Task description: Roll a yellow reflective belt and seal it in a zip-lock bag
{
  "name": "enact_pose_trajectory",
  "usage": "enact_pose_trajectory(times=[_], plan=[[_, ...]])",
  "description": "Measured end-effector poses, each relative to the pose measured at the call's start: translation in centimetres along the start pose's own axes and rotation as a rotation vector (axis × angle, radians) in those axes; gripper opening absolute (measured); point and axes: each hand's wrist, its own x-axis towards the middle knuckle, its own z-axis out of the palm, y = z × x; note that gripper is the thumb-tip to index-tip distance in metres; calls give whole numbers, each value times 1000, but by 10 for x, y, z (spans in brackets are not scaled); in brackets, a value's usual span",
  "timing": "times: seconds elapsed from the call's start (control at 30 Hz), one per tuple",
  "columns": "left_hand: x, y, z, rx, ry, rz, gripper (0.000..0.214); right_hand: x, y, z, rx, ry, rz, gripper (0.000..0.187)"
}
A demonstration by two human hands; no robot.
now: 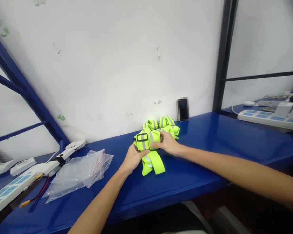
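Between my two hands is a rolled neon-yellow reflective strap with grey stripes and a black buckle on its near face. My left hand grips the roll from the lower left, thumb across its front. From the right, my right hand closes on the other side, fingers partly hidden behind the strap. Two loose strap ends hang below the roll onto the blue table. Just behind lie more rolled yellow straps, near the wall.
Clear zip bags lie to the left, beside a white power strip, a small white fan and a cable with yellow connectors. A dark, pixelated object leans on the wall. Another power strip sits beyond the right post.
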Motion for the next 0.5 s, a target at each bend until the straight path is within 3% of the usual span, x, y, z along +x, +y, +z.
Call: enact_pose_trajectory(times=[0.2,0.37,0.5], plan=[[4,-8,-9,6,22,8,42,-9,-8,10,-266,36,-305,30],[5,-11,-7,-47,33,19,45,-12,-10,10,-396,-37,-444,22],[3,-5,-1,-193,64,-35,57,-9,-10,9,-415,-26,-510,24]])
